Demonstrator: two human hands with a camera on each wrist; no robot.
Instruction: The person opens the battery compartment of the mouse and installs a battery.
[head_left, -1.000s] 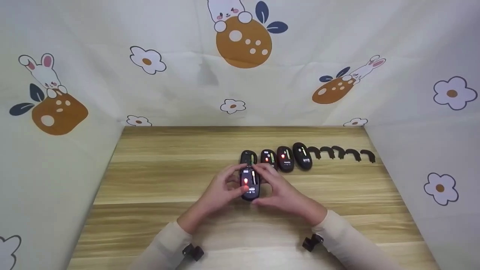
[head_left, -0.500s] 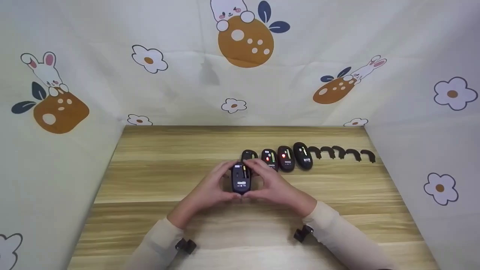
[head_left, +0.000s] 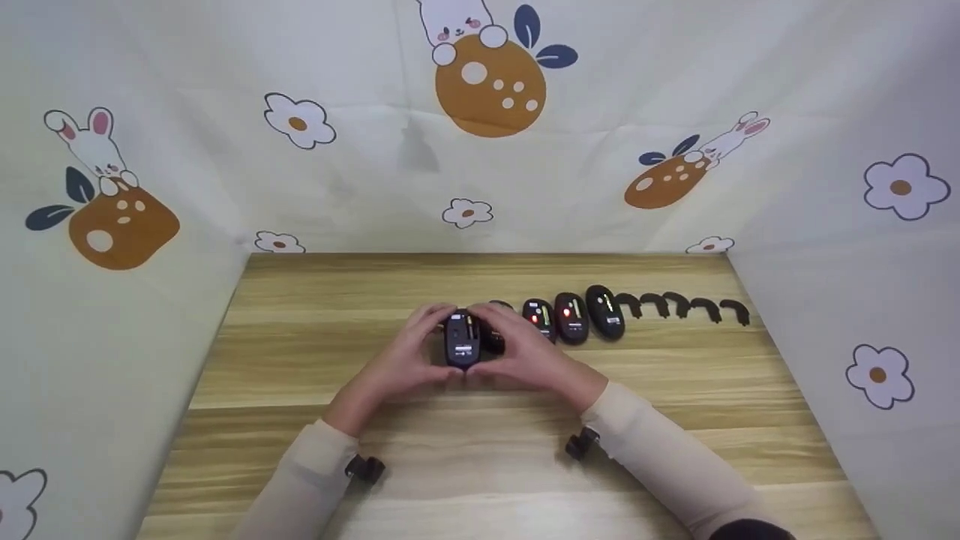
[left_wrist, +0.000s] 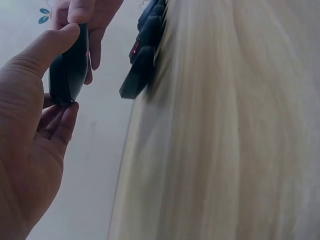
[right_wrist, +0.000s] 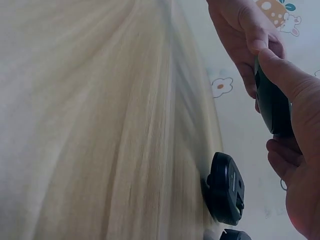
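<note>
Both hands hold a black computer mouse [head_left: 463, 341], underside up, its battery slot uncovered with a yellowish battery in it. My left hand [head_left: 405, 352] grips its left side, thumb at the near end and fingers at the far end. From the right, my right hand [head_left: 529, 349] grips it in the same way. In the left wrist view the mouse [left_wrist: 70, 72] is raised off the table between thumb and fingertips. The right wrist view shows the mouse [right_wrist: 273, 105] edge-on, both thumbs meeting at one end. Another upturned mouse [head_left: 494, 342] is partly hidden behind my right hand.
To the right, upturned mice line up: one with a red light [head_left: 538, 319], a second red-lit mouse [head_left: 572, 319] and a slightly tilted mouse [head_left: 605, 311]. Beyond them lie several curved black covers [head_left: 705, 309]. Patterned cloth [head_left: 337, 180] walls the wooden table [head_left: 300, 322].
Both hands have carried the mouse left and slightly away from the body, to the left end of the row. The red glow on its underside no longer shows.
</note>
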